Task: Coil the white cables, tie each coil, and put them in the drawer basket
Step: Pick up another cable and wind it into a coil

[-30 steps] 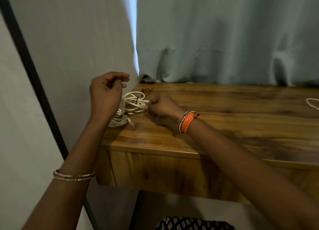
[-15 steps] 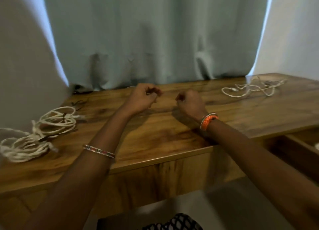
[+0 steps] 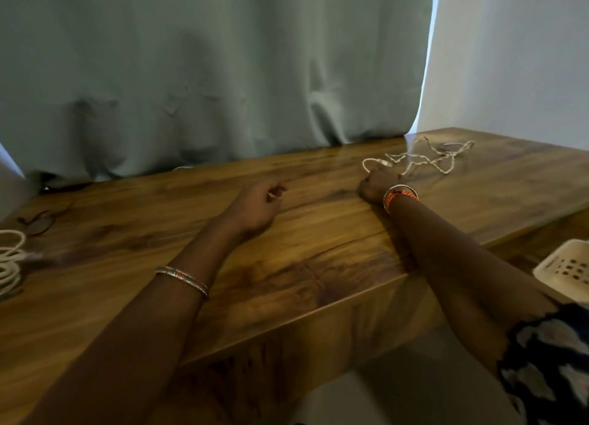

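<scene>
A loose, tangled white cable (image 3: pixel 424 160) lies on the wooden desk (image 3: pixel 287 259) at the far right. My right hand (image 3: pixel 376 187) rests knuckles-up at the cable's near loop, fingers curled under and hidden, so a grip on the cable is unclear. Hovering over the middle of the desk, my left hand (image 3: pixel 255 206) has loosely curled fingers and holds nothing. Coiled white cables (image 3: pixel 9 262) sit at the left edge, partly cut off. The white perforated basket (image 3: pixel 564 270) shows at the right, below the desk top.
A grey curtain (image 3: pixel 207 74) hangs along the back of the desk. Thin dark ties (image 3: pixel 38 224) lie near the coils at the left. A white wall (image 3: pixel 516 58) stands at the right. The desk's front edge runs diagonally under my forearms.
The view swung right, away from the coils. Both hands left the coiled cables; my right hand reached out to the loose cable's near end, and my left hand followed to the desk's middle.
</scene>
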The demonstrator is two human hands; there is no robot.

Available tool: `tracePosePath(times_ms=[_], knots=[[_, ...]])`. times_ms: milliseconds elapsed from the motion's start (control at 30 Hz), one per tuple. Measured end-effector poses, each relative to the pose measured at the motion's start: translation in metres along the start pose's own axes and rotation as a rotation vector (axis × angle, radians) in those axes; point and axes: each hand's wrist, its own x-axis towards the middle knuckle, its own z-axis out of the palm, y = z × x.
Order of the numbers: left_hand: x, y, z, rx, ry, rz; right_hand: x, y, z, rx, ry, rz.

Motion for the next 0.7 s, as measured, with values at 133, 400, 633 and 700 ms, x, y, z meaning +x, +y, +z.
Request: tracePosePath(times_ms=[133,400,633,700], knots=[[-0.001,-0.015,-0.005,0.161,0.008,0.051,0.006,-0.016,0.004,-0.027,0.07,-0.091],[-0.01,-0.02,-0.006,0.239,0.057,0.049,-0.078,-0.089,0.003,0.064,0.063,-0.636],[-0.051,-0.029,-0.044,0.155,0.207,0.197,-0.146,-0.129,-0.015,0.428,0.332,-0.835],[-0.069,-0.022,-0.056,-0.229,0.221,0.102,-0.15,-0.137,-0.026,0.536,0.41,-0.798]])
